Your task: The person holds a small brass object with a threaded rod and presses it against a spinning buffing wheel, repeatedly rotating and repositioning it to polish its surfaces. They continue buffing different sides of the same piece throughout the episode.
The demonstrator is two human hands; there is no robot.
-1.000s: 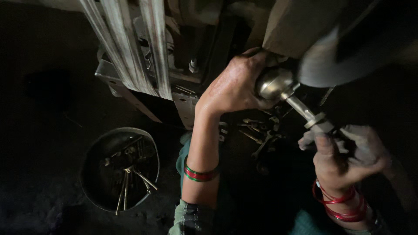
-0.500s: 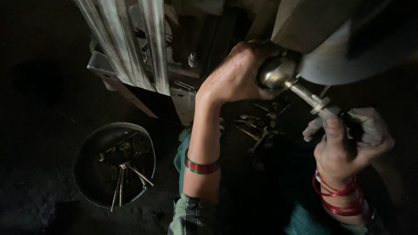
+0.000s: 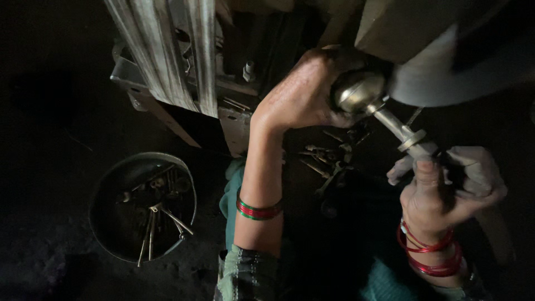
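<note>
My left hand (image 3: 304, 92) is wrapped around the round brass-coloured head of a metal fitting (image 3: 359, 92), held up against a grey machine part (image 3: 446, 78). A thin shaft with a small flange (image 3: 411, 139) runs down and right from the head. My right hand (image 3: 440, 192), with a pale cloth over its fingers, grips the lower end of that shaft. Red and green bangles sit on both wrists.
A round dark pan (image 3: 142, 206) on the floor at lower left holds several long bolts and small metal parts. A ribbed metal frame (image 3: 167, 53) stands at upper left. Loose metal pieces (image 3: 329, 159) lie between my arms. The surroundings are very dark.
The view has shifted a little, so the pan and frame sit further left. Both hands keep their hold on the fitting, which has risen closer to the grey machine part.
</note>
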